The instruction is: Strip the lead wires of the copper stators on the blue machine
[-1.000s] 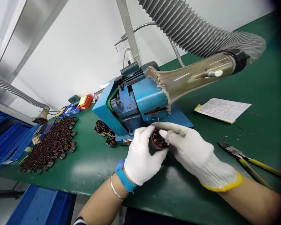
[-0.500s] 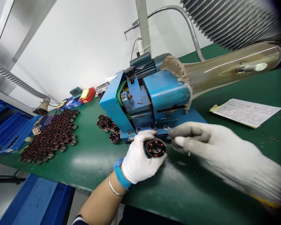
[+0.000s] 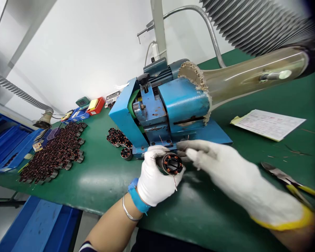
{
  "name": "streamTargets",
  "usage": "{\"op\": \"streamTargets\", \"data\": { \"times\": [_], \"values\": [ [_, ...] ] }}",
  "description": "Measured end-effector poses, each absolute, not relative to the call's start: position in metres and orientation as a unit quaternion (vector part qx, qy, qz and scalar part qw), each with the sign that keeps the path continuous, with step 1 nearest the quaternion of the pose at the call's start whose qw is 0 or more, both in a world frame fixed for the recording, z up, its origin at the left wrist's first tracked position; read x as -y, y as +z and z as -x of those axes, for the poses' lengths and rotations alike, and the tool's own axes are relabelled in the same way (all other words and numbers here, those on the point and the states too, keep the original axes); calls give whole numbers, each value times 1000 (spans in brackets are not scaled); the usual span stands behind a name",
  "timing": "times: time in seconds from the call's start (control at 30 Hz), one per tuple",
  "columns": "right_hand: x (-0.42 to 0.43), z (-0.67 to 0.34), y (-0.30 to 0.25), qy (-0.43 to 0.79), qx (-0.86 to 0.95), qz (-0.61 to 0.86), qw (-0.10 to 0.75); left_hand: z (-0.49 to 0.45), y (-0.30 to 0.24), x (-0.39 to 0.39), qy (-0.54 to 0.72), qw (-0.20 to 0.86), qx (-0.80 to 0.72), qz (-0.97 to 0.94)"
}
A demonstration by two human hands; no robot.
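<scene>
My left hand (image 3: 157, 178), in a white glove with a blue wrist band, is wrapped round a small motor stator (image 3: 171, 163) with copper windings, its open end facing me. A thin wire hangs from the stator. My right hand (image 3: 225, 171), also gloved, reaches in from the right; its thumb and forefinger are pinched together at the stator's right edge, on wire leads too thin to see well. Both hands are just in front of the blue machine (image 3: 160, 108) on the green table (image 3: 99, 182).
A clear suction funnel (image 3: 246, 77) and ribbed hose join the machine. Several stators (image 3: 119, 141) stand left of it, and a large batch (image 3: 55, 154) lies further left. Cutters with yellow handles (image 3: 288, 183) lie at right, a paper sheet (image 3: 267, 124) behind. Blue bins are at far left.
My right hand drew away from the stator, then came back to its right edge. The left hand turned the stator's open end toward me. The view shifted a little.
</scene>
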State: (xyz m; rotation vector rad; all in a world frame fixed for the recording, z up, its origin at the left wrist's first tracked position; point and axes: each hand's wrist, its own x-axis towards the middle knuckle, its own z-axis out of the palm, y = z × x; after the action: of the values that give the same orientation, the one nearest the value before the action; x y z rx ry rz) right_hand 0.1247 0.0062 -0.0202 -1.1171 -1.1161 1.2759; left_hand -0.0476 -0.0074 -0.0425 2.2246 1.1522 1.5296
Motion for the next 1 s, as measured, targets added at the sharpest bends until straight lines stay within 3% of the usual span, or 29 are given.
{"op": "streamTargets", "data": {
  "times": [0.43,1.0],
  "values": [
    [-15,-97,-17,579,337,430,606,25,-31,-7,470,85,-489,-730],
    [-21,-103,-9,511,306,458,660,5,-9,-20,405,113,-555,-718]
  ]
}}
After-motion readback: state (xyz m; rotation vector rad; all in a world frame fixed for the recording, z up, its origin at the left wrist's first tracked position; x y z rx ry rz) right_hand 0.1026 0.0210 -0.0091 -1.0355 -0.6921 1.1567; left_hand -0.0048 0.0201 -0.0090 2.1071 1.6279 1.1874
